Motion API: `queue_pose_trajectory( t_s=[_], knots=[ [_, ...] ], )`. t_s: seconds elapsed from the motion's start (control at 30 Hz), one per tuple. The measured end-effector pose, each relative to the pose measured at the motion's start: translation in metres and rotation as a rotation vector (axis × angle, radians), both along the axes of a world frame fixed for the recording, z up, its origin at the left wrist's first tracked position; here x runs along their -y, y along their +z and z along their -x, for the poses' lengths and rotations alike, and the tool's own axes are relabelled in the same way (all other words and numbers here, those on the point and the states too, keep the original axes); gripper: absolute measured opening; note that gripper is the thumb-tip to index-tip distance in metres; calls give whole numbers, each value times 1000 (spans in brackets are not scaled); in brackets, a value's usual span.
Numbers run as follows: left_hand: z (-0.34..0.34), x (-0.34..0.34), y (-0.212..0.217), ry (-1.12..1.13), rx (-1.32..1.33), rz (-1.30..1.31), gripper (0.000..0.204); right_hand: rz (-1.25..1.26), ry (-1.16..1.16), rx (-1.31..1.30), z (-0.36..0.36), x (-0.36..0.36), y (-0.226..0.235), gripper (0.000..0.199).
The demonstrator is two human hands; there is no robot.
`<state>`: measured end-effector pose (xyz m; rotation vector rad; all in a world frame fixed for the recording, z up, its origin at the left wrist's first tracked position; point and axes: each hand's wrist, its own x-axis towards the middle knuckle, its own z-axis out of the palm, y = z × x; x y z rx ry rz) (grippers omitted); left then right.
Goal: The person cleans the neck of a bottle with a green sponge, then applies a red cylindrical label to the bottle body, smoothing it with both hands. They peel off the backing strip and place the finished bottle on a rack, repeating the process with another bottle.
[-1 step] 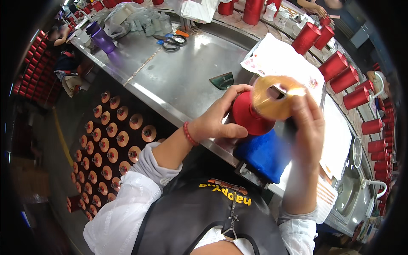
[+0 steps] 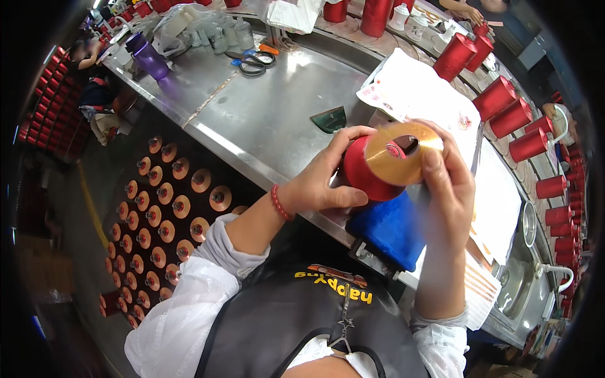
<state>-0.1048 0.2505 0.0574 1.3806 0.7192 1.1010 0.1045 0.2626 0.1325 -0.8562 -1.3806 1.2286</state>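
My left hand (image 2: 318,183) is closed around a rounded red bottle (image 2: 358,171), held tilted over the near side of the bench. My right hand (image 2: 455,183) pinches a flat gold ring (image 2: 386,165) by its right edge. The ring is in front of the bottle's top, and a small pinkish-red part shows through its hole. Whether ring and bottle touch, I cannot tell. Just below the bottle sits a blue block-like thing (image 2: 391,233), partly covered by my right arm.
A metal bench (image 2: 252,120) carries scissors (image 2: 255,63), a dark green piece (image 2: 329,120) and a purple bottle (image 2: 148,58). White paper (image 2: 419,88) lies beyond my hands. Red bottles (image 2: 495,99) line the curved conveyor. Many gold-ringed bottles (image 2: 181,206) stand low at left; a sink (image 2: 517,296) is at right.
The gold ring has moved slightly left and down over the bottle's top, with my right hand following. More of the pinkish-red part shows through its hole. My left hand has hardly moved.
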Motion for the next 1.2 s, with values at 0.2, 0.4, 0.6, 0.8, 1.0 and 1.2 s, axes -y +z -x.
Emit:
queue_pose_trajectory(
  t_s=[0.2,0.4,0.6,0.8,1.0,1.2],
  knots=[
    [-5,10,3,14,284,20,86,-89,26,100,1,12,-23,22],
    [-6,7,11,78,168,84,75,42,2,45,2,14,-34,20],
    [-1,11,7,37,294,100,74,160,8,-112,9,15,-35,22],
    [1,5,16,18,275,180,74,180,-1,-56,7,6,-32,24],
    [5,8,6,20,258,101,74,96,9,-36,10,11,-31,26],
    [5,5,16,1,400,288,75,193,-19,-83,14,4,-42,27]
  ],
)
